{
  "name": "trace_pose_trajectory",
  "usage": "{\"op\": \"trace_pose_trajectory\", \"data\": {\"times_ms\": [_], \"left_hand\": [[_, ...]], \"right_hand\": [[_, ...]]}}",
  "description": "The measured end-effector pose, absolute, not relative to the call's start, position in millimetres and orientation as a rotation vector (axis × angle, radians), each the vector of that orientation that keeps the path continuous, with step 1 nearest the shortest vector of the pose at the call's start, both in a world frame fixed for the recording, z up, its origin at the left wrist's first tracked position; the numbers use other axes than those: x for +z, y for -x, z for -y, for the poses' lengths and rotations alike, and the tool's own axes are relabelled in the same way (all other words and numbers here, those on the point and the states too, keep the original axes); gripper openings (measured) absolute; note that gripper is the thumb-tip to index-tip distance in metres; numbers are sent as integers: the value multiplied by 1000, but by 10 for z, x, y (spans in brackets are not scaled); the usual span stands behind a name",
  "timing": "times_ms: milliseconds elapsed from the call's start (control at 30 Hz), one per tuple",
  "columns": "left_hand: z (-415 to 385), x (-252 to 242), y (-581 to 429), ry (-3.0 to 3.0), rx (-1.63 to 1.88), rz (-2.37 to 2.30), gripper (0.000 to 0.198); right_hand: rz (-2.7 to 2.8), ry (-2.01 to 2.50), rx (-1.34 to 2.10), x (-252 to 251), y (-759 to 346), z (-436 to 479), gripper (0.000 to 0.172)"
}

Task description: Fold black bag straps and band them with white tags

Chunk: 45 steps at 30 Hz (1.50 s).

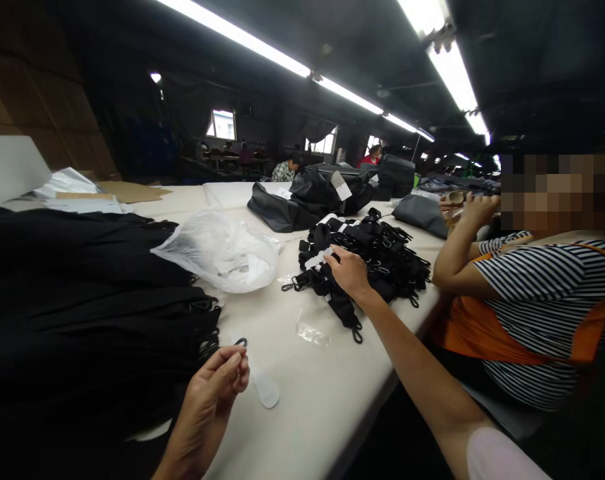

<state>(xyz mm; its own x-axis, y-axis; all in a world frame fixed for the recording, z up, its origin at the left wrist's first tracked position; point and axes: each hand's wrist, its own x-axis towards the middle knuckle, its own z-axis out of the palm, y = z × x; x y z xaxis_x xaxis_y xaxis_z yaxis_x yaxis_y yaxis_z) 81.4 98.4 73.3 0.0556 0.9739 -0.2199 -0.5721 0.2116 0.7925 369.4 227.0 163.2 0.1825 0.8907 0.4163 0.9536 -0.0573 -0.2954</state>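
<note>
My left hand (213, 387) is closed in a pinch on a black snap hook (241, 342), whose end pokes above the fingertips. Just beyond it, a flat white strip with a rounded end (267, 390) lies on the table. My right hand (349, 270) reaches over a heap of black straps (382, 257) with snap hooks. A white banded piece (317, 259) sits between its thumb and fingertips, against the straps; the underside of the grip is hidden. Left of my left hand spreads a large pile of black straps (107, 313), hooks along its right edge.
A clear plastic bag of white pieces (227, 257) rests mid-table (302, 400). A small clear wrapper (312, 330) lies nearer. Black bags (312, 197) stand behind. A person in a striped shirt (532, 280) sits close on the right, hands raised. Cardboard (132, 191) lies far left.
</note>
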Motion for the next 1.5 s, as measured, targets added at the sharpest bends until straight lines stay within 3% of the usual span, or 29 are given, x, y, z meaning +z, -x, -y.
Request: {"op": "trace_pose_trajectory", "data": {"times_ms": [267,400,500,567,667,833,1000,1100,1267,1367,1500], "left_hand": [[-1148,819,-501,-561,1543,-938,28],[-1182,891,-313,-414,1648,-855,28],[-1158,910,-314,-419,1667,-863,29],[-1141,910,-336,-438,1674,-859,31],[-1132,911,-326,-475,1689,-854,32],[-1133,929,-250,-534,1706,-861,32],[-1107,954,-267,-578,1669,-842,30],[-1096,972,-268,-607,1673,-840,29],[-1060,1031,-294,-691,1689,-812,25],[-970,1101,-360,-821,1553,-704,20],[-822,1197,-361,-982,1261,-488,25]], "right_hand": [[1952,2209,-90,1045,-3503,-2721,37],[2008,2178,-134,1070,-3453,-2599,43],[2044,1968,-296,1227,-3262,-2312,47],[2074,1706,-318,1288,-3010,-2041,40],[2251,1591,1,1230,-2548,-1668,29],[2384,1881,426,882,-2092,-1447,42],[2317,1823,558,660,-2132,-1370,17],[2288,1832,518,652,-2293,-1304,15],[2174,1951,152,835,-2508,-1382,21],[2228,1627,33,981,-2259,-1440,33],[2331,1151,457,1089,-1615,-1420,34]]}}
